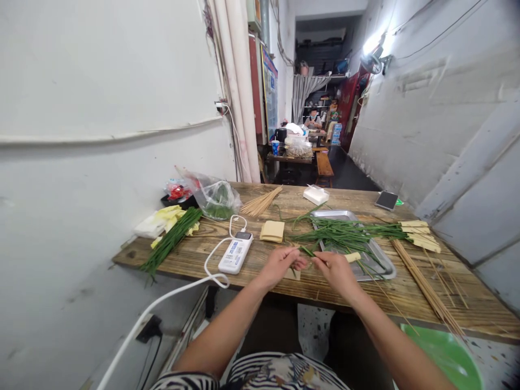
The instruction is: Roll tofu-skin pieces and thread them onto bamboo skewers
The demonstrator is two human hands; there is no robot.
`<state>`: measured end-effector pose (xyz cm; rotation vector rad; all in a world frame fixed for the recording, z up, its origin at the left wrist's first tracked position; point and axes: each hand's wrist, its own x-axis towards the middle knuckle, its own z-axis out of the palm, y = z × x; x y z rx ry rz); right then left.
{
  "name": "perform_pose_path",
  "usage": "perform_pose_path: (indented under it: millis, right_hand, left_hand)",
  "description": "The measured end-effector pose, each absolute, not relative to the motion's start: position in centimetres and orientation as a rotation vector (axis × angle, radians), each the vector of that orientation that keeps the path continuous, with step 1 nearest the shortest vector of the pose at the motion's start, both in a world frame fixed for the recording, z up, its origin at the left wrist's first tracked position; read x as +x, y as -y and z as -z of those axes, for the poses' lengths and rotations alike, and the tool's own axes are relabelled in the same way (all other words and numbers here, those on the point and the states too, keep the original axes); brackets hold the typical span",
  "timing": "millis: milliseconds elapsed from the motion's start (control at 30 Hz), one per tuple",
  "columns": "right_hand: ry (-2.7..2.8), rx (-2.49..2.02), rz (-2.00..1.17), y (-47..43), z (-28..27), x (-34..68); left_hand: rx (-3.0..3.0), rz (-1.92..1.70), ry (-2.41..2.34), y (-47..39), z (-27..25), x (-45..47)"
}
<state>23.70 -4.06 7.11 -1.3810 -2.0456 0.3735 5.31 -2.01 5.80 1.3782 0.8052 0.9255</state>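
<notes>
A short bunch of green chives (307,251) spans the gap between my two hands above the table's front edge. My left hand (283,264) is closed, its fingers curled at the left end of the bunch. At the other end, my right hand (332,269) pinches the chives between thumb and fingers. Under my left hand lies a pale yellow sheet (293,274), partly covered. A stack of square tofu sheets (272,231) sits just beyond. Beside my right hand, a rolled tofu piece (352,257) on a thin stick rests over the metal tray (389,266), which holds loose chives (337,233).
Bamboo skewers (261,201) lie at the back, more skewers (426,287) at right near skewered tofu rolls (419,236). A white power bank (236,254) with a cable, a chive bundle (173,241), a plastic bag (219,200) and a phone (386,200) surround the work. A green basin (442,355) stands below.
</notes>
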Motion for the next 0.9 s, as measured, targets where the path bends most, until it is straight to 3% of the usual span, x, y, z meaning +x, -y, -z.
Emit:
perform_pose_path:
  millis: [200,333,633,900]
  right_hand:
    - [1.649,-1.396,-0.666,4.4,-5.1,21.1]
    - [1.502,-1.367,-0.728,4.6,-3.9,19.2]
    - [1.636,-1.480,-0.471,4.9,-2.3,16.9]
    - [2.294,-1.511,-0.126,4.5,-7.8,19.2]
  left_hand:
    - [1.514,-1.299,-1.053,2.3,-3.8,7.5]
    - [1.462,-1.240,-1.137,2.0,-2.9,8.5]
    - [1.926,-1.094,-1.186,1.8,-3.0,7.6]
    - [2.163,-0.691,-1.128,-0.9,-5.4,4.4]
